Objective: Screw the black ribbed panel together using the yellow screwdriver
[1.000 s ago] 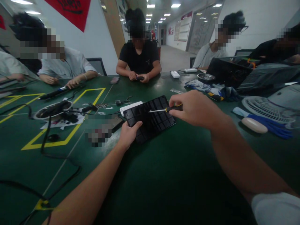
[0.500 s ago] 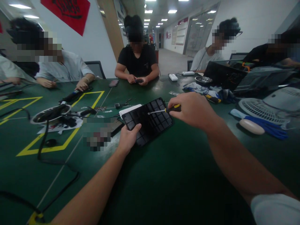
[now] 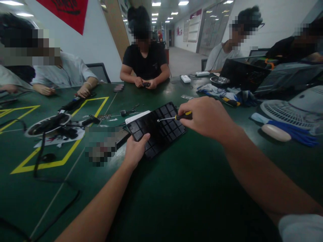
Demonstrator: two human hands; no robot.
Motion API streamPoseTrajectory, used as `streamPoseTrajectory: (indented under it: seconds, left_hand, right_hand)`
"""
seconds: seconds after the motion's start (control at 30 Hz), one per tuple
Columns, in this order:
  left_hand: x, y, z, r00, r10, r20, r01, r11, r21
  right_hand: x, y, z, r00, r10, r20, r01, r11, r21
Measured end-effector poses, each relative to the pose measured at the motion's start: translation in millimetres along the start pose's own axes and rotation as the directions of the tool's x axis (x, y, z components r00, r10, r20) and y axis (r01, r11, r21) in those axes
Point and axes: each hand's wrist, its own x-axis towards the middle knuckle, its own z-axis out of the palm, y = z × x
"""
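At left, a round bowl (image 3: 66, 118) with shiny rim contains dark parts. The left hand (image 3: 134, 148) keeps its fingers closed on the left edge of a flat black tray (image 3: 165, 129), glossy, divided into square compartments, lying slantwise before the person. Between the forearms, the smooth green counter (image 3: 181, 191) spreads widely. A thin-shafted screwdriver (image 3: 180, 116) points over the tray, its yellow-black handle pinched in the right hand's (image 3: 208, 116) fingers.

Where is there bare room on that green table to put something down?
The widest bare patch of the green table lies between the left forearm and right forearm, nearer than the black gridded tray. A smaller one lies between tray and the black-shirted person's hands. Crowded: the left, around the bowl, and the far right, around a blue glove and white fan.
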Motion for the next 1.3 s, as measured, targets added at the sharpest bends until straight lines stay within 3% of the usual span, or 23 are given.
streamPoseTrajectory:
  seconds: [0.57, 1.3]
  left_hand:
    - [-2, 1, -1.9, 1.000, 0.027, -0.002, -0.027, 1.000, 0.003]
    - [-2, 4, -0.6, 0.998, 0.041, -0.057, -0.040, 0.999, 0.025]
  right_hand:
    - [-2, -8, 0, 0.998, 0.026, 0.062, -0.025, 1.000, -0.018]
    - [-2, -23, 7, 0.998, 0.037, 0.043, -0.035, 0.999, -0.038]
